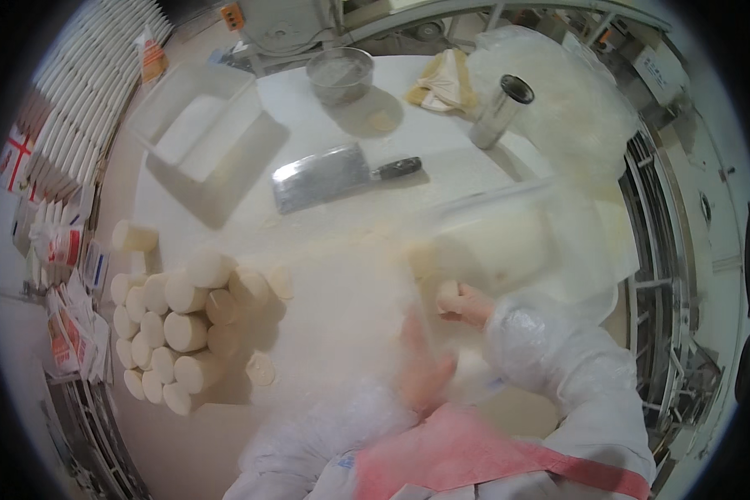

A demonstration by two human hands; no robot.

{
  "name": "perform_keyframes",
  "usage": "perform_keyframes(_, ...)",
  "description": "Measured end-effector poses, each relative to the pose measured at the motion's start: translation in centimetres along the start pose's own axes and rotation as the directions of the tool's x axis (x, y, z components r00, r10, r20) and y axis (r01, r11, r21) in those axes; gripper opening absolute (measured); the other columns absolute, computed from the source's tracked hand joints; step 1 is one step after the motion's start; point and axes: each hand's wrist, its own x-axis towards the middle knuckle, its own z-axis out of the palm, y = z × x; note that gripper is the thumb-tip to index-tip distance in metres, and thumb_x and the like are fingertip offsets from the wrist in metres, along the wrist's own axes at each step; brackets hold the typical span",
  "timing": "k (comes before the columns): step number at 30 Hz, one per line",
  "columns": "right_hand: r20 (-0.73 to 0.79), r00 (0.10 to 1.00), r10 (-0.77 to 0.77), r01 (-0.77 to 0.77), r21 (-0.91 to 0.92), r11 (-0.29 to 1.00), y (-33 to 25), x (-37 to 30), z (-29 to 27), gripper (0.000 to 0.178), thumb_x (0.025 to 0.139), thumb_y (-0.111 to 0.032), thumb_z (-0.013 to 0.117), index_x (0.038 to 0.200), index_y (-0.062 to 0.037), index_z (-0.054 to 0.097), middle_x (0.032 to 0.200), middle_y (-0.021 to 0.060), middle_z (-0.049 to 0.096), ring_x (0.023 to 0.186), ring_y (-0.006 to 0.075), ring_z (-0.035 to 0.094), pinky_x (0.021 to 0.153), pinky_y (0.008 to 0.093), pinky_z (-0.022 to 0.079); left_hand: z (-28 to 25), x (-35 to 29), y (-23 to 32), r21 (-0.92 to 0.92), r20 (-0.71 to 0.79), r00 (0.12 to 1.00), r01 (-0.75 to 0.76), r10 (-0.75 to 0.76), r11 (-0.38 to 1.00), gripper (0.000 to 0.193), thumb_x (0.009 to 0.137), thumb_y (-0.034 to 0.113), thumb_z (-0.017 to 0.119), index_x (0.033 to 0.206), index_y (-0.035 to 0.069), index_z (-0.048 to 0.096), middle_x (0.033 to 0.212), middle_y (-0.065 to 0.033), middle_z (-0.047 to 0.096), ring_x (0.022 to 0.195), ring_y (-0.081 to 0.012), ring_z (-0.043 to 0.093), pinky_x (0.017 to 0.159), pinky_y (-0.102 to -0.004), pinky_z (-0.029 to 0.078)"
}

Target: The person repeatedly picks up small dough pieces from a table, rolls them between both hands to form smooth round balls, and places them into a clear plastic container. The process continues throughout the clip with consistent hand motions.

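Note:
My right hand (472, 307) is closed around a small pale lump that looks like dough (447, 292), beside the near edge of a clear plastic tub (525, 283). My left hand (425, 371) is to its left, over the white tabletop, with thumb and fingers apart and nothing visible in it. Haze blurs both hands. A whitish, unclear shape (472, 367) lies between my hands and right sleeve. At the left, pale dough-like cylinders (186, 332) are stacked on their sides, and a flat round piece (261, 368) lies close by.
A cleaver (321, 177) with a black handle lies across the table's middle. Behind it stand an empty-looking clear bin (196, 125), a metal bowl (340, 77), a yellow-white cloth (446, 82), a metal cylinder (500, 112) and a heap of clear plastic (550, 92). Stacked packets (83, 108) line the left.

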Motion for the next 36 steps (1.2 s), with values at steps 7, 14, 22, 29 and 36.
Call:
perform_keyframes(7,-0.343,0.839,-0.423,0.158,-0.591,0.791,-9.9,-4.1,3.0,0.05,0.082,-0.029,0.066,0.121,-0.0009,0.052,0.106,0.0078,0.059,0.092,0.0157,0.057,0.079,0.0264,0.048,-7.4,-2.1,-4.0,-0.156,0.024,0.982,-0.184,0.19,0.97,0.07,0.076,0.017,0.067,0.133,-0.003,0.033,0.139,-0.0248,0.029,0.126,-0.0349,0.037,0.104,-0.0382,0.031)
perform_keyframes(14,0.183,0.645,-0.742,0.604,-0.717,0.348,-13.9,7.1,24.2,0.035,0.086,-0.028,0.064,0.112,-0.0053,0.062,0.097,0.0062,0.066,0.091,0.0143,0.06,0.081,0.0274,0.046,-17.8,-1.8,-11.6,-0.489,-0.452,0.762,0.223,-0.464,0.843,0.038,0.087,0.021,0.055,0.118,0.0,0.053,0.107,-0.0108,0.058,0.103,-0.0195,0.052,0.088,-0.0294,0.042)
perform_keyframes(22,-0.213,0.943,-0.256,0.156,-0.399,0.904,-12.1,12.0,30.2,0.037,0.079,-0.038,0.067,0.09,-0.0032,0.063,0.075,0.0079,0.064,0.07,0.0251,0.057,0.064,0.0368,0.045,-24.9,0.5,-15.9,-0.72,-0.155,0.874,0.219,-0.46,0.658,0.024,0.084,0.022,0.056,0.098,0.002,0.056,0.09,-0.0034,0.056,0.075,-0.0095,0.051,0.065,-0.0247,0.042)
perform_keyframes(29,-0.169,0.712,-0.681,0.421,-0.673,0.608,-13.9,13.2,31.5,0.041,0.076,-0.04,0.071,0.094,-0.0052,0.061,0.087,0.0088,0.064,0.076,0.0214,0.059,0.07,0.0363,0.046,-24.3,2.0,-15.0,-0.922,-0.12,0.827,0.112,-0.549,0.371,0.016,0.083,0.014,0.048,0.081,0.0,0.055,0.069,-0.0013,0.051,0.064,-0.0145,0.048,0.057,-0.0353,0.039)
perform_keyframes(36,-0.017,0.864,-0.502,0.43,-0.491,0.757,-12.4,11.5,32.5,0.067,0.07,-0.037,0.077,0.123,-0.0077,0.048,0.101,0.0139,0.059,0.096,0.0248,0.057,0.083,0.0334,0.046,-25.6,2.0,-13.3,-0.892,-0.167,0.921,0.011,-0.351,0.451,0.038,0.087,0.016,0.051,0.119,-0.004,0.048,0.111,-0.0092,0.056,0.1,-0.0159,0.053,0.086,-0.0276,0.043)
